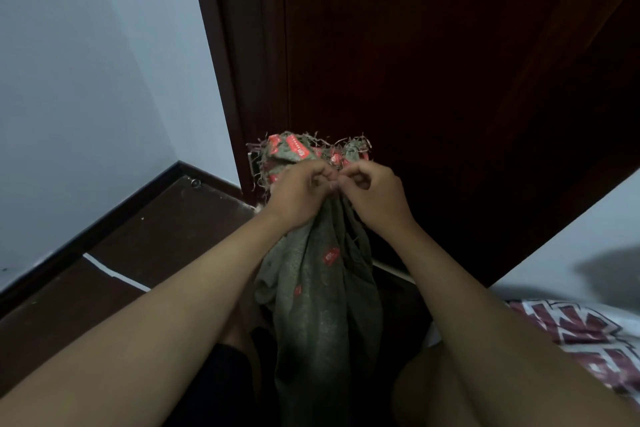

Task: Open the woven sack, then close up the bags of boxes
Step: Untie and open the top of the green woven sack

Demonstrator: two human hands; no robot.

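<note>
Both hands meet at the gathered neck of the woven sack (pixel 322 288), which stands between my knees before the dark door (pixel 450 62). Left hand (pixel 299 196) and right hand (pixel 372 199) have fingers curled, pinching at the bunched neck; the tie itself I cannot make out. I judge the sack unopened. Recommend: work the knot loose, avoid tearing the frayed mouth (pixel 301 149).

Woven sack (pixel 322 305): dull grey-green, scattered small red printed marks with white lettering; frayed top edge, same grey-green strands.
Door (pixel 433 62): dark reddish-brown wood.
Wall (pixel 86 80): pale bluish-white.
Skirting (pixel 104 222): black.
Floor (pixel 166 239): dark brown, thin white strip across.
Fabric (pixel 588 340) lower right: white with maroon block pattern, dark outlines.
</note>
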